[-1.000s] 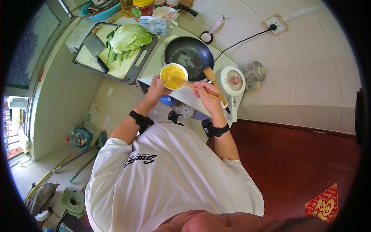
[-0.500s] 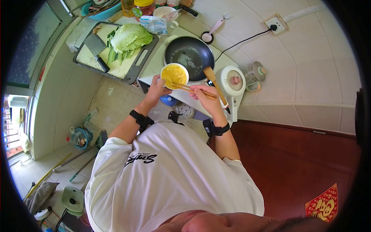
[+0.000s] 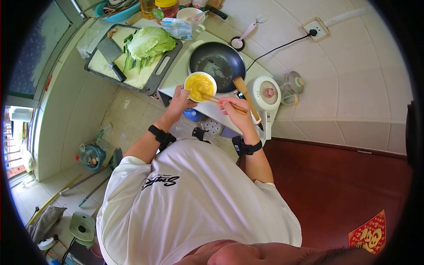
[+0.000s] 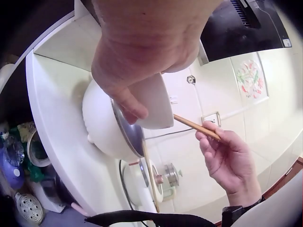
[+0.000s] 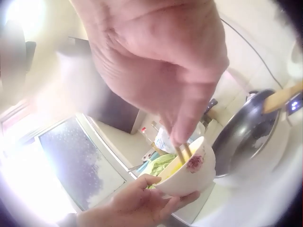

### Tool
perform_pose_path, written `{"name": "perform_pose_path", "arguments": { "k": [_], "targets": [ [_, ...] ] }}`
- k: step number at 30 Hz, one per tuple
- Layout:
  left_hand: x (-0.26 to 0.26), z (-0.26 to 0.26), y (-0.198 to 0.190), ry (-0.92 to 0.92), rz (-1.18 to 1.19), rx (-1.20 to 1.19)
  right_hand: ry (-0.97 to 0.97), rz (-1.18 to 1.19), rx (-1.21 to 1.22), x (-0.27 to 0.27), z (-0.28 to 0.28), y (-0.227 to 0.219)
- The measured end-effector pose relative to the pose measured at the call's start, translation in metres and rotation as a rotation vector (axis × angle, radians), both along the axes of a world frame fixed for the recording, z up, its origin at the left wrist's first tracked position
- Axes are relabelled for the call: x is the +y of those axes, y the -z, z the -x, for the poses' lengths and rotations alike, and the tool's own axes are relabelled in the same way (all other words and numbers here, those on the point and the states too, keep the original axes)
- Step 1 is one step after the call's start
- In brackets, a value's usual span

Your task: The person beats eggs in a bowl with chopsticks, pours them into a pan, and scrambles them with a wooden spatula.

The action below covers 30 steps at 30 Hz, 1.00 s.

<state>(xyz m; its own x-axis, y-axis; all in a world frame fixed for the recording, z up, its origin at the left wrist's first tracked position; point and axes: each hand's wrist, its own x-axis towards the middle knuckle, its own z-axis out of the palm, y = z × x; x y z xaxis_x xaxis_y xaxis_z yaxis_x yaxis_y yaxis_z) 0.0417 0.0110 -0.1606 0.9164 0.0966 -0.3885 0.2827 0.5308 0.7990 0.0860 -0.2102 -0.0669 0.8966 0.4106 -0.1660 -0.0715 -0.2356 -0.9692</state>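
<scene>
My left hand (image 3: 179,104) holds a white bowl (image 5: 189,177) with a flower on its side, thumb near the rim and fingers beneath. The bowl is tilted, with yellow beaten egg (image 3: 197,84) inside. In my right hand (image 3: 237,112) a pair of wooden chopsticks (image 3: 214,100) is pinched, tips down in the egg. The left wrist view shows their upper ends against the fingers (image 4: 210,130). Just beyond the bowl stands a dark pan (image 3: 239,58) with a wet patch on its bottom. A wooden spatula (image 3: 242,88) leans across the pan's edge.
On the left, a cutting board (image 3: 140,82) carries leafy cabbage (image 3: 152,43) and a cleaver (image 3: 109,49). A white lidded appliance (image 3: 260,95) stands right of the pan. A black cord (image 3: 278,47) runs to the wall socket. Jars and a cup (image 3: 191,14) line the back.
The chopsticks have swung about within the egg, and its surface has swirled. The bowl and both hands stay nearly in place over the pan's near edge.
</scene>
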Motion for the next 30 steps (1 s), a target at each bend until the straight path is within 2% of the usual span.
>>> {"name": "perform_pose_path", "arguments": {
  "k": [3,6,9,11,14,18,20,21,23,27,29,30],
  "targets": [
    [-0.0002,0.0007,-0.0023,-0.003,0.020,0.002,-0.040,-0.049,0.056,0.0008,0.0005,-0.0057],
    [-0.0014,0.0007,-0.0017,0.001,0.001,-0.011,-0.048,0.012,-0.012,0.0006,0.0004,-0.0048],
    [-0.0008,0.0011,-0.0043,0.022,-0.007,0.003,0.000,-0.057,-0.026,0.0012,0.0012,-0.0053],
    [-0.0026,0.0017,-0.0040,0.014,-0.006,-0.007,-0.084,-0.029,0.016,-0.0007,0.0011,-0.0046],
    [-0.0007,0.0018,-0.0030,0.011,-0.014,-0.010,-0.013,-0.084,-0.003,0.0013,0.0005,-0.0107],
    [-0.0024,0.0020,-0.0060,0.016,0.004,-0.007,-0.093,0.001,-0.025,-0.0018,-0.0028,-0.0046],
    [-0.0013,0.0013,-0.0069,0.017,0.010,-0.006,0.039,-0.038,-0.055,0.0022,-0.0011,-0.0089],
    [-0.0022,0.0017,-0.0067,0.023,0.018,-0.002,0.040,-0.037,-0.054,0.0011,-0.0014,-0.0095],
    [-0.0032,0.0015,-0.0048,0.018,0.019,-0.003,-0.063,-0.019,0.049,-0.0007,-0.0037,-0.0103],
    [-0.0028,0.0013,-0.0050,0.021,0.005,-0.004,0.014,-0.032,-0.054,-0.0012,-0.0048,-0.0096],
    [-0.0037,0.0018,-0.0055,0.018,0.003,0.001,-0.107,-0.007,0.064,-0.0039,-0.0056,-0.0112],
    [-0.0036,0.0017,-0.0064,0.014,0.001,0.005,-0.108,-0.008,0.063,-0.0033,-0.0058,-0.0091]
  ]
}}
